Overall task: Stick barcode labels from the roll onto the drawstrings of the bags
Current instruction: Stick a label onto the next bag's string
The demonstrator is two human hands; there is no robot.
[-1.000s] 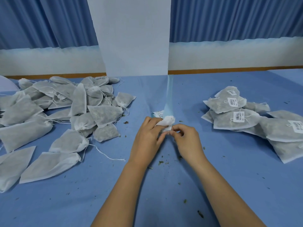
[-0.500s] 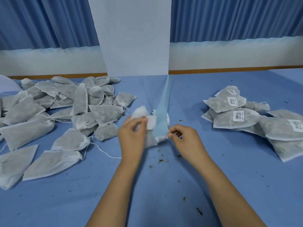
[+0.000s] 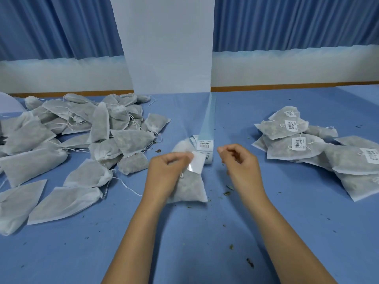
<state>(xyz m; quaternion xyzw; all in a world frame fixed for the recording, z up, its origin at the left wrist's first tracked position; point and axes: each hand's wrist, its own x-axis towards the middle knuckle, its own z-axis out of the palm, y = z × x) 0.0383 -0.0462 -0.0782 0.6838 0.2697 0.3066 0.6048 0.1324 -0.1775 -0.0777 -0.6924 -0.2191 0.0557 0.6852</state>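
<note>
The bag, grey-white mesh with dark fill, sits mid-table under the left hand. That hand's curled fingers pinch the bag's gathered top, where a white label sticks out. The right hand is apart from it, fingers curled in, with nothing visible in them. Just behind, the label strip shows a barcode and print too small to read. Loose bags are heaped to the left and barcoded ones to the right on the blue table.
</note>
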